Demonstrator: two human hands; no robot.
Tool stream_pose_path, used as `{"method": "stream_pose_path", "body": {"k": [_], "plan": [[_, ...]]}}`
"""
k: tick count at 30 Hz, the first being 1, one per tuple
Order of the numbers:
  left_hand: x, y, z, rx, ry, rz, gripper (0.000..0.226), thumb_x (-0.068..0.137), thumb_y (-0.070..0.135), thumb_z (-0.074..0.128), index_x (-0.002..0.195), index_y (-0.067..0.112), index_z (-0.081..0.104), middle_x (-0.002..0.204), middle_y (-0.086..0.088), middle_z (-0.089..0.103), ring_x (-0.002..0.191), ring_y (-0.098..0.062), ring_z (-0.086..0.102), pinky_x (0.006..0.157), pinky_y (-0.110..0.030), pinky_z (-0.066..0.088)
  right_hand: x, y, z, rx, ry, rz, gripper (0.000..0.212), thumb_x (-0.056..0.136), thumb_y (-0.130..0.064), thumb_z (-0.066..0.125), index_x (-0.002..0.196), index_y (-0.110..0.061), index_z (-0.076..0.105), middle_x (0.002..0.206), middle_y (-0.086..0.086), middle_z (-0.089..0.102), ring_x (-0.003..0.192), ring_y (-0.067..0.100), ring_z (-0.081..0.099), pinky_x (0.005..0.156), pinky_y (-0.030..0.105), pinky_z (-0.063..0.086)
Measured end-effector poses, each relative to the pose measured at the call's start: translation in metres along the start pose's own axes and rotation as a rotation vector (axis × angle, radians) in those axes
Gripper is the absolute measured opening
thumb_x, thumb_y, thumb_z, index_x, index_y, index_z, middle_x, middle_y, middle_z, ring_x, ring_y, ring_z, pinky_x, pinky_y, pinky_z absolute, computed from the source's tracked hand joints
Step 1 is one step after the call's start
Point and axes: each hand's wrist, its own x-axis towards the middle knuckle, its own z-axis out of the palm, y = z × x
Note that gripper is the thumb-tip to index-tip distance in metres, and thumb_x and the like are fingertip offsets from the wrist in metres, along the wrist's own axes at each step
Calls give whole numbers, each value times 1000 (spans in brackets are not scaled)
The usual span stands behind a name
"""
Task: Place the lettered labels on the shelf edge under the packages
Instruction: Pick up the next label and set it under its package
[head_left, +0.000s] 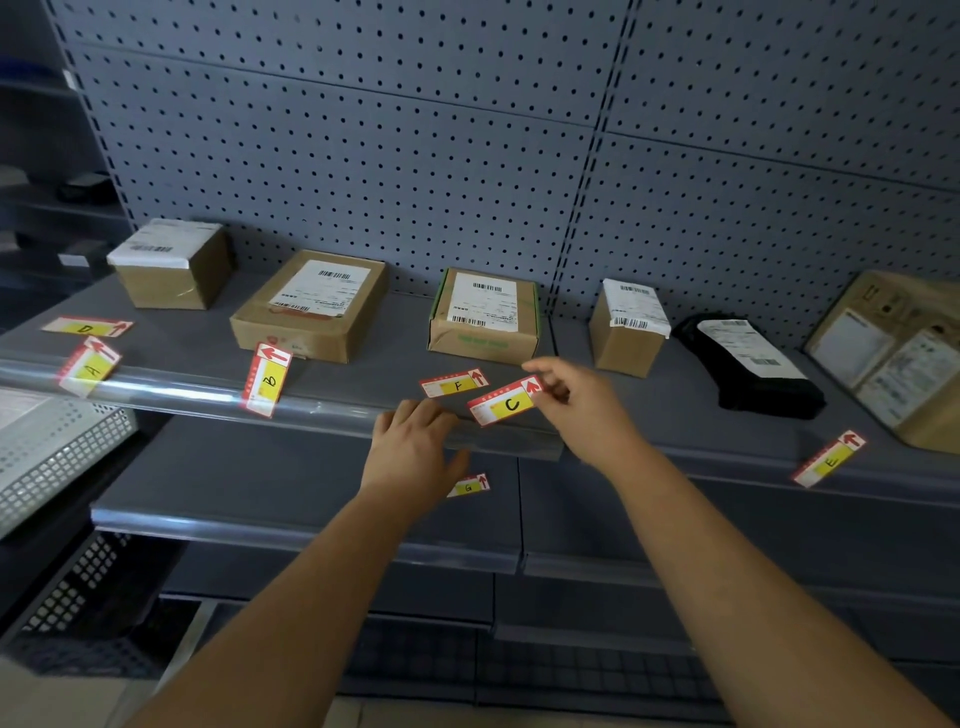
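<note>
I count seven red-and-yellow paper labels and six packages: five brown cardboard boxes (483, 317) and one black plastic bag (753, 364). Far left of my grip, label D (85, 327) lies flat, and label A (89, 368) and label B (267, 380) sit tilted on the clear plastic edge strip (182, 387). My left hand (410, 452) rests on that strip with straight fingers, label G (469, 486) just below it. Label F (454, 383) lies just behind label C (506, 404), which my right hand (576, 402) pinches by its arrow end over the edge. Open shelf front runs rightward to label E (828, 459).
</note>
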Motion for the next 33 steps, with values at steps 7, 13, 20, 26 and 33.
{"method": "stream_pose_path", "body": {"k": [7,13,20,26,33], "plan": [[-2,2,3,1,30,-3,36,82,41,63,112,21,64,117,0,58,109,-24,50,97,-42,34,3,-2,6,-45,-7,-50,31,91,-9,60,118,-24,63,99,-9,56,86,1,53,73,15,40],[-5,0,2,-16,11,-10,42,81,43,63,119,26,59,120,3,54,113,-23,46,101,-41,31,7,-5,14,-168,-68,-95,32,93,-9,56,122,-21,64,106,-5,57,97,8,53,80,17,40],[-9,4,-3,-31,-48,-25,49,86,48,55,131,32,47,133,8,43,126,-17,32,110,-39,18,3,0,20,-213,-83,-84,40,95,-9,52,132,-24,57,100,-1,54,91,11,52,75,16,41],[-12,8,-10,-28,-90,-54,49,86,48,56,132,33,46,134,8,42,128,-17,31,109,-40,21,-9,-2,10,-133,-79,-45,57,94,-13,57,145,-29,38,118,-8,47,107,5,46,93,23,40],[-40,12,-18,-31,-69,-75,47,88,48,52,130,29,47,135,6,44,128,-16,34,107,-41,26,-55,13,4,-72,5,-94,43,91,-28,60,134,-27,50,116,-8,49,105,4,47,90,27,44]]}}
